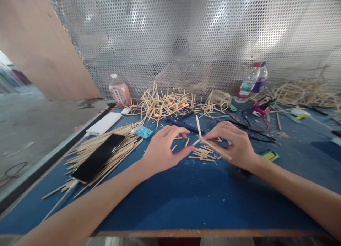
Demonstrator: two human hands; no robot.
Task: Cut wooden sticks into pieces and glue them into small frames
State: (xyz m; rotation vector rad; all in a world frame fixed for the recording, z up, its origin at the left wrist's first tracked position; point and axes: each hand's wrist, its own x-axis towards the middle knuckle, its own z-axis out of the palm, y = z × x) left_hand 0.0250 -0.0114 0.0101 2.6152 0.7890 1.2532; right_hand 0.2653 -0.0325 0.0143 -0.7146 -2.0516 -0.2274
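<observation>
My right hand (234,141) pinches a small joined piece of thin wooden sticks (206,141), one stick standing up and another running toward me to the right. My left hand (165,148) hovers just left of it, thumb and forefinger apart and curved, nothing in them. Short cut stick pieces (202,154) lie on the blue table (186,200) between the two hands. A dark blue cutting tool (183,124) lies just behind my hands.
A black phone (98,161) rests on a bundle of long sticks (117,141) at left, beside a white power bank (104,123). Glued stick structures (162,104) line the perforated metal back wall, with a pink bottle (119,91), other bottles (252,81), cables (253,118) and a green-yellow item (269,155).
</observation>
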